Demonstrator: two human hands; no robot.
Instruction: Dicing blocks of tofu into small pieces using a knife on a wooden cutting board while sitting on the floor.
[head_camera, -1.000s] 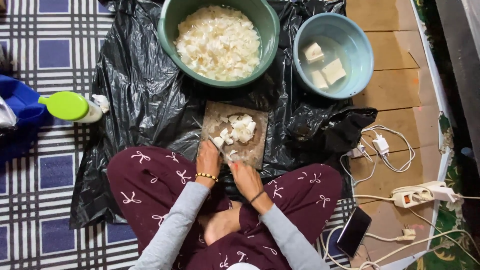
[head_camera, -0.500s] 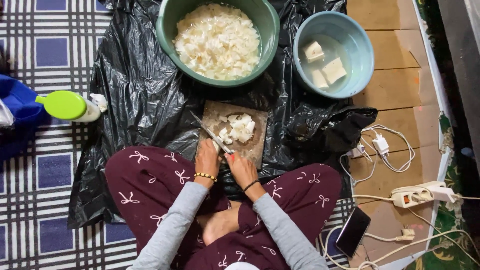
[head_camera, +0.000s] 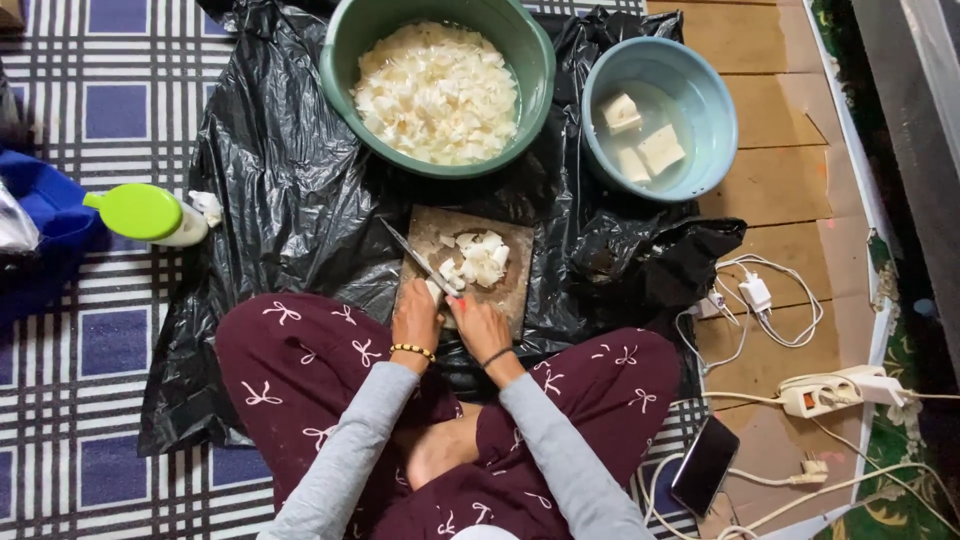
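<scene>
A small wooden cutting board lies on a black plastic sheet in front of my crossed legs. A pile of cut white pieces sits on it. My left hand, with a bead bracelet, pins a white chunk at the board's near left edge. My right hand, with a dark wristband, grips a knife whose blade points up and left across the board. Beyond the board stand a green bowl heaped with white chopped pieces and a blue bowl with white blocks in water.
A bottle with a lime-green cap lies on the checked mat at left, beside a blue cloth. At right, on the wooden floor, are a charger, a power strip, cables and a dark phone.
The knife blade has swung up to the left and now lies slanted over the board's left side. Both hands stay at the board's near edge.
</scene>
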